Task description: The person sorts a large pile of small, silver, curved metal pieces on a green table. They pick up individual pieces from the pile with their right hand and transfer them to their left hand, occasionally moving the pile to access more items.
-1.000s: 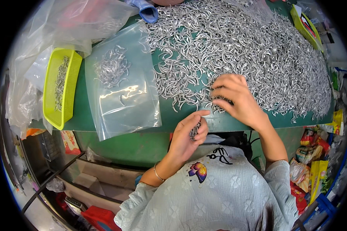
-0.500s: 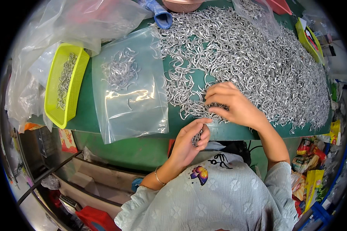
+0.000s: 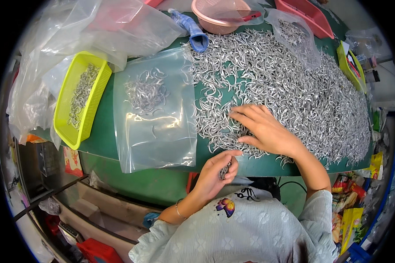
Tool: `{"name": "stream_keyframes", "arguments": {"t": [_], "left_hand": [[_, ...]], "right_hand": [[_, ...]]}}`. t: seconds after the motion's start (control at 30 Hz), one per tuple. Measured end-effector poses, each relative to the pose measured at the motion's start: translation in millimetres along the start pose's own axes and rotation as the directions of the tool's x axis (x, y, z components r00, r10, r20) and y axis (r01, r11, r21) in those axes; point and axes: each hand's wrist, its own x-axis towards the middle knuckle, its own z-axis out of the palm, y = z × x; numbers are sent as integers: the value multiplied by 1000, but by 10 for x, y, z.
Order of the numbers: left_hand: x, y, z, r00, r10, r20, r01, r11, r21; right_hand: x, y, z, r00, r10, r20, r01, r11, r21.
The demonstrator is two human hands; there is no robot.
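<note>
A wide heap of small curved silver metal pieces (image 3: 311,101) covers the table's right and middle. My left hand (image 3: 216,171) is curled at the table's near edge around a small bunch of the curved metal pieces (image 3: 224,170), its thumb side turned up. My right hand (image 3: 267,133) reaches into the heap's near-left part, fingers apart, fingertips touching the loose pieces. What lies under that palm is hidden. To the left of both hands a clear plastic bag (image 3: 158,151) lies flat, with a small cluster of the same pieces (image 3: 147,92) showing at its far part.
A yellow-green basket (image 3: 102,90) with similar pieces stands at the left, beside crumpled plastic sheeting (image 3: 87,26). At the back are a blue sleeve-like cloth (image 3: 186,24), a pink bowl (image 3: 217,27) and a pink tray (image 3: 309,19). Another yellow-green basket (image 3: 357,81) stands far right.
My right hand has gone from curled fingers over a bunch of pieces to spread fingers on the heap. My left hand keeps its bunch. The whole view has shifted slightly.
</note>
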Motion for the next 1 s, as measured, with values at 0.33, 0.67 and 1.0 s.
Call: {"name": "stream_keyframes", "arguments": {"t": [0.33,0.67,1.0], "left_hand": [[53,28,49,997,28,78,-28,1000,0],[59,111,23,995,82,49,-83,996,18],[40,145,2,993,105,56,-104,994,-14]], "right_hand": [[795,423,16,898,21,-439,-32,999,-17],[534,175,111,994,-16,-107,-2,987,-162],[320,113,-183,995,15,-96,-4,993,120]]}}
